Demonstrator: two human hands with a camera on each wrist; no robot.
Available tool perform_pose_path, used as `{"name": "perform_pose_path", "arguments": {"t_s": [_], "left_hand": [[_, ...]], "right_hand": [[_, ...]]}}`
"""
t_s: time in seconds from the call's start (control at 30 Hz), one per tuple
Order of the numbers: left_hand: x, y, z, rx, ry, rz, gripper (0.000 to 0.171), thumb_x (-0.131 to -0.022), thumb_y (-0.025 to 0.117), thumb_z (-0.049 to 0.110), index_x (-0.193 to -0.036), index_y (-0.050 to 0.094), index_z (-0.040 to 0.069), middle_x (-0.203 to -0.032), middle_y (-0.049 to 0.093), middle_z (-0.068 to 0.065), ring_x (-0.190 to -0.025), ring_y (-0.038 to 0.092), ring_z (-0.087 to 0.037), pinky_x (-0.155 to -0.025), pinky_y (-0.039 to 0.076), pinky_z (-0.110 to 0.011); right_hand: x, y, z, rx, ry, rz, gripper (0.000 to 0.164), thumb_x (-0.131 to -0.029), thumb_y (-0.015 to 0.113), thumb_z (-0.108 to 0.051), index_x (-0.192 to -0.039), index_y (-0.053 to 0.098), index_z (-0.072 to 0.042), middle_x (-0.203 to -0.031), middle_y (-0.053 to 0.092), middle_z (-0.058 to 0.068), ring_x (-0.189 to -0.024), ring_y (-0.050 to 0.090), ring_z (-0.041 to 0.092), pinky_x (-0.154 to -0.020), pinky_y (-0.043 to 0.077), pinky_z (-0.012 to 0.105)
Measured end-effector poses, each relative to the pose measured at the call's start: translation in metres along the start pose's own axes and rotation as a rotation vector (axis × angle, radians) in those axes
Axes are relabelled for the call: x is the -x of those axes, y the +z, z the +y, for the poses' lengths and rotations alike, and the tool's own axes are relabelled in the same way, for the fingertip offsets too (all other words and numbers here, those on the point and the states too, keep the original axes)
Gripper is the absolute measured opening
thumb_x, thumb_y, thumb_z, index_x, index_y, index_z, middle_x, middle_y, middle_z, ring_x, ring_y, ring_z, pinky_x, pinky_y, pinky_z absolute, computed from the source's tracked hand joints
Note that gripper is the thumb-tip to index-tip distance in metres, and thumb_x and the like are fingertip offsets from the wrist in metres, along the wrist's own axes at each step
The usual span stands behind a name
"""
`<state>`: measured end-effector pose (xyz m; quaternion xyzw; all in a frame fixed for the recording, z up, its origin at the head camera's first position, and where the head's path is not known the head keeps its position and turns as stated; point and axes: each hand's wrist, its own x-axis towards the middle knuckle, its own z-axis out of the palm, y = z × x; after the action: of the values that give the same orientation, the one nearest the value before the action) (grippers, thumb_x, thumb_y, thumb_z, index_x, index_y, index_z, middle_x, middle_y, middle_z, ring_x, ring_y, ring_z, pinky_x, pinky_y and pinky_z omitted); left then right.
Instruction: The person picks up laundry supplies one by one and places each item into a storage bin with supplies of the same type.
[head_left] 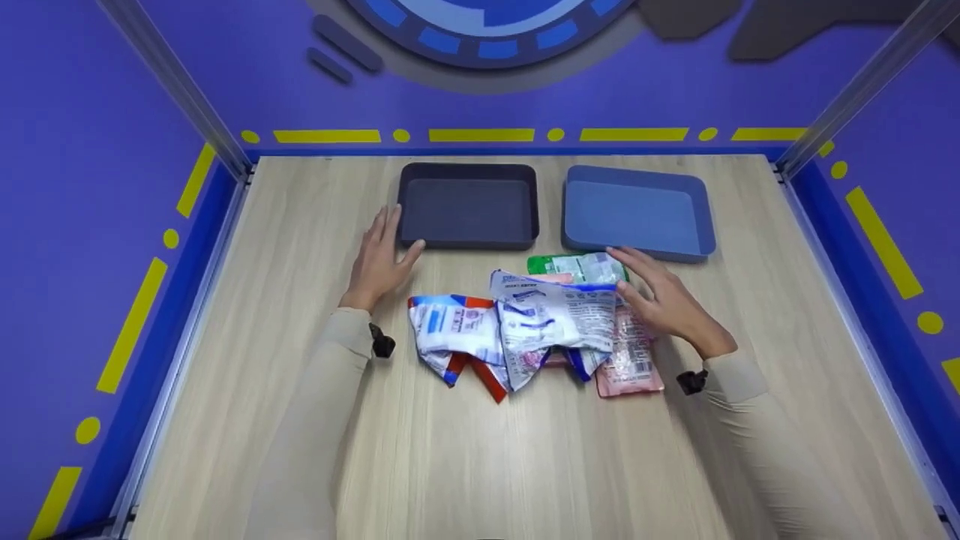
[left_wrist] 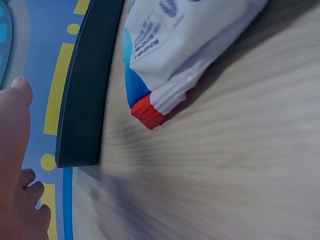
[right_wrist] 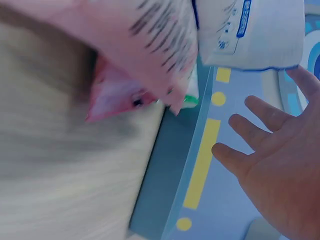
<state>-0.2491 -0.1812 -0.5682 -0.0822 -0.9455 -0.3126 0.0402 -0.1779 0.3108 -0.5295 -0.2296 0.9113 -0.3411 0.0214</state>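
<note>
My left hand (head_left: pixel 381 259) is spread, fingers fairly straight, beside the left end of a dark grey tray (head_left: pixel 469 244); whether it touches the rim I cannot tell. To its right lies a white packet with red and blue edges (head_left: pixel 459 330). A larger white-and-blue packet (head_left: pixel 559 319) overlaps others in the pile. My right hand (head_left: pixel 664 300), fingers extended, hovers over or touches the pile's right side; contact is unclear. Near it are a pink packet (head_left: pixel 631 364) and a green-edged packet (head_left: pixel 540 264), both partly covered. The right wrist view shows the right hand's fingers (right_wrist: pixel 232 155) apart.
A blue-grey tray (head_left: pixel 637 246) stands right of the dark one, with the packet pile in front of both. The wooden tabletop (head_left: pixel 480 465) is bordered by blue-purple panels (head_left: pixel 480 112) with yellow marks, and by metal posts (head_left: pixel 180 82) at the corners.
</note>
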Motion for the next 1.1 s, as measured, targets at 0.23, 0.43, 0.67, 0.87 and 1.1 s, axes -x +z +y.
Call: {"name": "perform_pose_path", "arguments": {"t_s": [0.23,0.43,0.67,0.87,1.1], "left_hand": [[-0.012,0.001,-0.001,0.008,-0.005,-0.002,0.082,-0.104,0.049,0.056,-0.166,0.017,0.015,-0.171,0.013,-0.018,-0.155,0.018,-0.040,-0.126,0.015,-0.053],[-0.018,0.005,0.000,-0.010,-0.034,-0.024,0.078,-0.103,0.046,0.059,-0.166,0.023,0.019,-0.171,0.015,-0.016,-0.153,0.020,-0.044,-0.125,0.016,-0.055],[-0.026,0.008,-0.003,-0.021,-0.065,-0.038,0.074,-0.106,0.045,0.054,-0.163,0.029,0.012,-0.170,0.016,-0.017,-0.154,0.019,-0.042,-0.126,0.014,-0.052],[-0.030,0.006,-0.006,-0.005,-0.083,-0.063,0.067,-0.108,0.045,0.046,-0.162,0.031,0.009,-0.171,0.013,-0.016,-0.155,0.018,-0.038,-0.126,0.017,-0.051],[-0.032,0.006,-0.004,0.010,-0.075,-0.077,0.060,-0.109,0.048,0.030,-0.161,0.031,0.005,-0.171,0.016,-0.016,-0.154,0.024,-0.037,-0.124,0.024,-0.049]], "right_hand": [[-0.013,0.001,-0.019,0.018,0.011,-0.088,0.052,-0.109,0.048,-0.040,-0.159,0.041,-0.028,-0.164,0.035,0.015,-0.150,0.030,0.041,-0.116,0.023,0.070],[-0.022,0.003,-0.032,0.121,0.046,-0.156,0.052,-0.110,0.038,-0.046,-0.159,0.042,-0.029,-0.162,0.038,0.016,-0.148,0.033,0.043,-0.118,0.020,0.068],[-0.032,0.012,-0.047,0.196,0.004,-0.209,0.055,-0.109,0.039,-0.050,-0.160,0.040,-0.029,-0.160,0.042,0.018,-0.147,0.036,0.043,-0.119,0.021,0.066],[-0.031,0.026,-0.055,0.194,-0.003,-0.250,0.057,-0.107,0.038,-0.055,-0.160,0.038,-0.035,-0.161,0.041,0.016,-0.146,0.037,0.044,-0.118,0.024,0.066],[-0.023,0.041,-0.059,0.220,-0.022,-0.293,0.069,-0.101,0.044,-0.066,-0.163,0.027,-0.041,-0.165,0.035,0.010,-0.149,0.034,0.041,-0.117,0.026,0.067]]}}
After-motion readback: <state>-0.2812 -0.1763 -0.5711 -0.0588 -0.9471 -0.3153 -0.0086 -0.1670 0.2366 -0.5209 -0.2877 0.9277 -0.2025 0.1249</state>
